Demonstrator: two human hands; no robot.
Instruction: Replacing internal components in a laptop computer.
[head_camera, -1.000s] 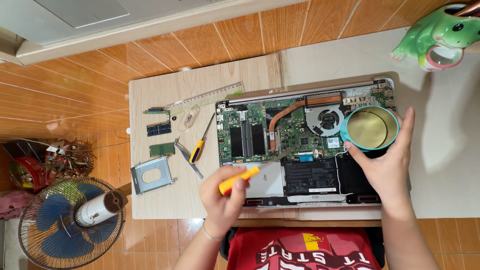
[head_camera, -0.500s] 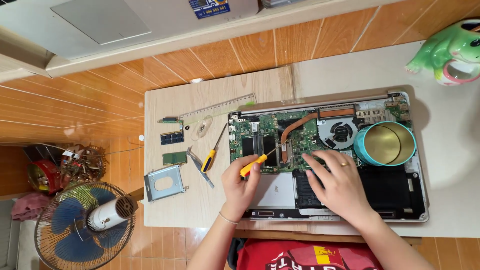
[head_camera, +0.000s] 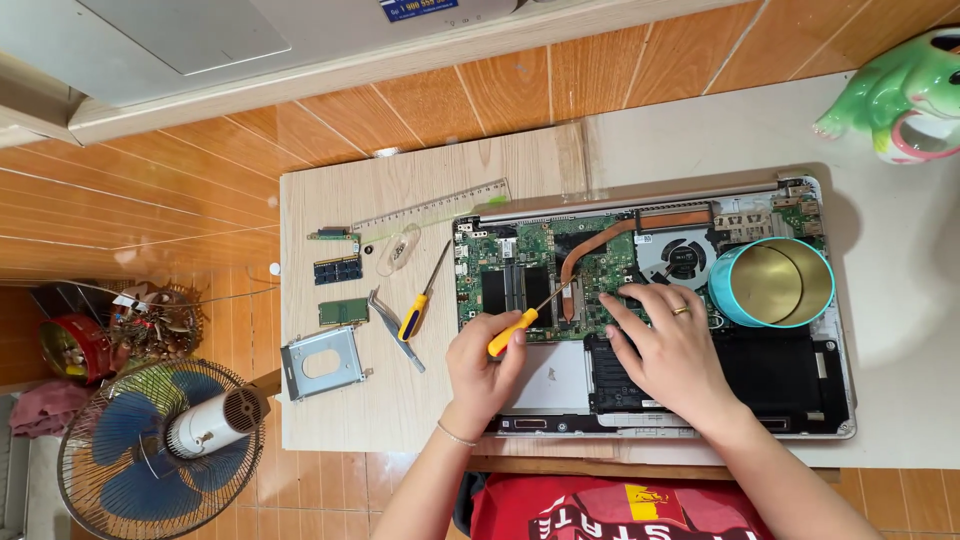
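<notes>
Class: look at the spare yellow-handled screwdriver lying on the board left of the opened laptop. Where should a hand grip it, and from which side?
Probably the yellow handle of the spare screwdriver, taken from above. It lies flat with the thick handle at its near end and the thin shaft pointing away. The tweezers lie close on the handle's left, so fingers should likely close across the handle from directly over it.
</notes>
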